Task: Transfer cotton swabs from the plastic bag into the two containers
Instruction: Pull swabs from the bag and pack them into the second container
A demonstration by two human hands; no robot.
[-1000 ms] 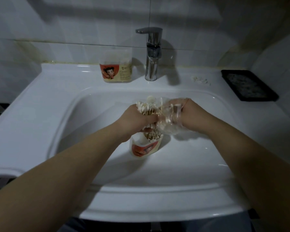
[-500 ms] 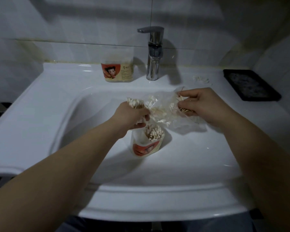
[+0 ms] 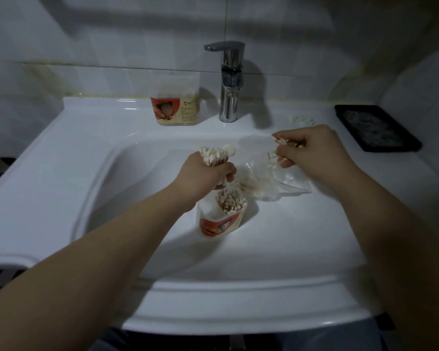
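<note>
Two bunches held: thick bunch of swabs [image 3: 213, 157] gripped in left hand [image 3: 205, 174] above near container [image 3: 214, 224]; few more pinched in right hand [image 3: 314, 150] over plastic bag [image 3: 284, 184] lying in sink [image 3: 61, 153]. Risks judged: strays dropped into sink by loose pinch; light container tipped by forced bunch.

The crumpled clear plastic bag [image 3: 269, 183] lay just beside an upright red-labelled container [image 3: 219, 224] of standing cotton swabs [image 3: 230, 203], the second container [image 3: 175, 107] well apart on the sink ledge [image 3: 107, 117].

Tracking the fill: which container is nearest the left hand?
The basin container, swabs upright in it, below the left hand; the ledge container stands by the faucet.
</note>
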